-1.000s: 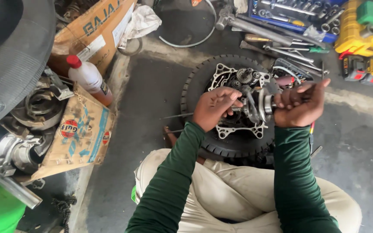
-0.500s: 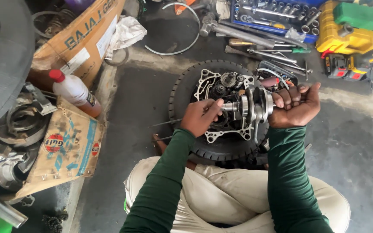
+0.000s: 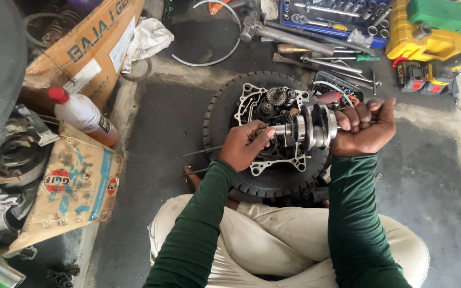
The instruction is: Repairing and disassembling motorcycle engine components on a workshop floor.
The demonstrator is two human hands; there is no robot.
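My right hand (image 3: pixel 366 127) grips one end of a steel crankshaft (image 3: pixel 311 127) and holds it level above an open engine case (image 3: pixel 265 114). My left hand (image 3: pixel 244 145) pinches the thin shaft end on the opposite side. The case shows several small gears (image 3: pixel 273 101) and rests on a black tyre (image 3: pixel 225 114) lying flat on the floor. Both my sleeves are dark green, and my knees are below the tyre.
A red-capped bottle (image 3: pixel 84 114) lies between cardboard boxes (image 3: pixel 89 48) at left. Wrenches (image 3: pixel 305 40), a socket tray (image 3: pixel 329 13) and a yellow power-tool case (image 3: pixel 428 34) line the far edge. Metal engine parts (image 3: pixel 6 160) pile at the far left.
Both hands have lifted the crankshaft clear of the case and turned it level; my left hand slid from the crank webs to the thin shaft end.
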